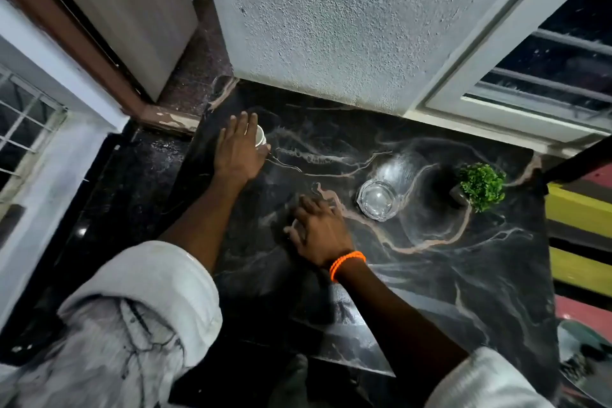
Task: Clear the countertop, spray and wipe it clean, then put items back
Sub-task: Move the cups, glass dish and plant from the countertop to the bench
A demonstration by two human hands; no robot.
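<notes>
- Left hand (pixel 240 151) at 11 o'clock on the black marble worktop (pixel 463 275); its grip is closed around a white cup (pixel 260 139) (no writing readable).
- Right hand (pixel 319 230) at centre; grip state I cannot tell.
- Glass bowl (pixel 377 200) and small green plant (pixel 482 185) at 3 o'clock.

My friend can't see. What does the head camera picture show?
A person's left hand grips a small white cup on a dark marbled countertop, while the right hand rests flat. A glass dish and little green plant stand nearby.
</notes>
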